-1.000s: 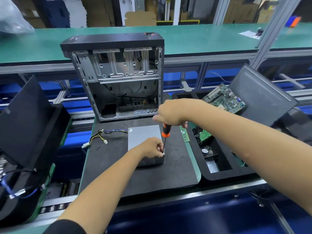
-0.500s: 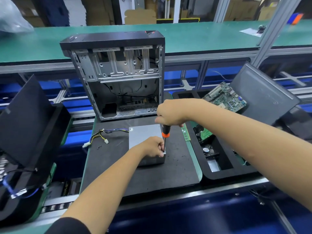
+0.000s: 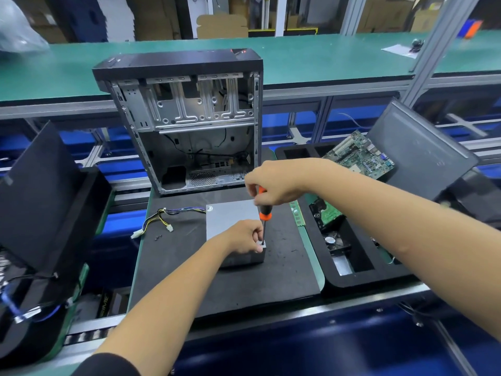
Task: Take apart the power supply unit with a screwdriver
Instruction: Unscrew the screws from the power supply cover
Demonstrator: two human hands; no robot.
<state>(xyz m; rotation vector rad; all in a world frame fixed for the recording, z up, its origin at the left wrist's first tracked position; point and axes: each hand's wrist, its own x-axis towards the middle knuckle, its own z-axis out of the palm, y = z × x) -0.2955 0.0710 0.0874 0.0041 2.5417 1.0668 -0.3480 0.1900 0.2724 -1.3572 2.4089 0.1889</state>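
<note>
One grey power supply unit (image 3: 230, 217) lies flat on a black mat (image 3: 217, 283), under both hands. The left hand (image 3: 245, 237) rests on its near right corner, fingers curled and pinching around the shaft of the one screwdriver (image 3: 263, 218). The right hand (image 3: 273, 181) is just above the left, closed around the orange and black handle, holding the tool upright with its tip on that corner of the unit. One bundle of coloured cables (image 3: 162, 219) with white plugs runs out from the unit's far left corner, to the left of the left hand. A few small dark screws (image 3: 158, 238) lie on the mat beside the plugs; their count is not clear.

Beyond the hands stands one open computer case (image 3: 187, 123), its bare metal interior facing the person. Just right of the right hand lies one green memory stick (image 3: 296, 214). Further right, under the right forearm, one black foam tray (image 3: 357, 278) holds one green circuit board (image 3: 360, 156), a hard drive (image 3: 326, 214) and a small fan (image 3: 332, 241). A dark panel (image 3: 423, 150) leans at the tray's far side, and another dark panel (image 3: 38, 191) leans well left of the left hand.

The mat sits on a green-edged bench with aluminium rails. Behind the case runs a long green worktop (image 3: 311, 58), with cardboard boxes (image 3: 222, 25) stacked beyond it.
</note>
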